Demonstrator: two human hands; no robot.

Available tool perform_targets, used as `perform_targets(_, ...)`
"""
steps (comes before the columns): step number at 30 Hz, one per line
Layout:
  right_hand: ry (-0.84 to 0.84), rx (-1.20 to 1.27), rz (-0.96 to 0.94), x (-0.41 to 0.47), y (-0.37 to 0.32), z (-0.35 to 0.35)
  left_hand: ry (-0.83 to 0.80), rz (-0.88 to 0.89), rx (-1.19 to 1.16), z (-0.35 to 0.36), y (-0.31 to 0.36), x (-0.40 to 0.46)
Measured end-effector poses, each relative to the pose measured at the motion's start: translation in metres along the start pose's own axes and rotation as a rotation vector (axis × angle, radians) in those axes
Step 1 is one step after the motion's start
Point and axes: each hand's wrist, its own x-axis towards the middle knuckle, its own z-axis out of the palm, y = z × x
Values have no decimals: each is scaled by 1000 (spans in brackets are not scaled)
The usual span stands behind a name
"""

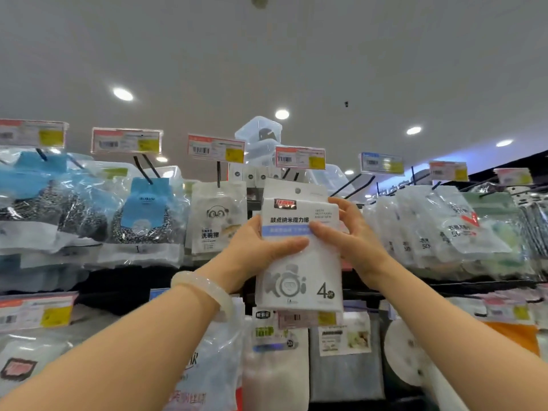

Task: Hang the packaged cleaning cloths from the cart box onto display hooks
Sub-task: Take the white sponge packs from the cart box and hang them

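A white packet of cleaning cloths [299, 280], with a blue band and a "4" at its lower right, is raised in front of the top row of display hooks. My left hand [255, 247] grips its left edge, thumb across the front. My right hand [350, 232] holds the right edge, thumb on the blue band and fingers behind. The packet's hang hole [297, 190] sits just below a black hook [292, 175] under a red price tag [300, 157]. Whether the hook passes through the hole I cannot tell. The cart box is out of view.
Neighbouring hooks carry a panda-print packet [218, 218], blue-carded scourer packs [145, 215] on the left and clear-bagged goods [444, 229] on the right. Empty black hooks [350, 183] jut out right of the packet. A lower row of packets [278, 351] hangs beneath. Clear plastic boxes [259, 134] top the shelf.
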Motion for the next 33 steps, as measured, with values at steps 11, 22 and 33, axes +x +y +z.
perform_targets(11, 25, 10, -43, 61, 33, -13, 69, 240, 183, 5, -26, 63)
perform_targets(22, -43, 43, -125, 102, 41, -27, 140, 320, 213, 8, -20, 100)
perform_targets(33, -40, 54, -156, 109, 43, -28, 165, 359, 246, 13, -14, 102)
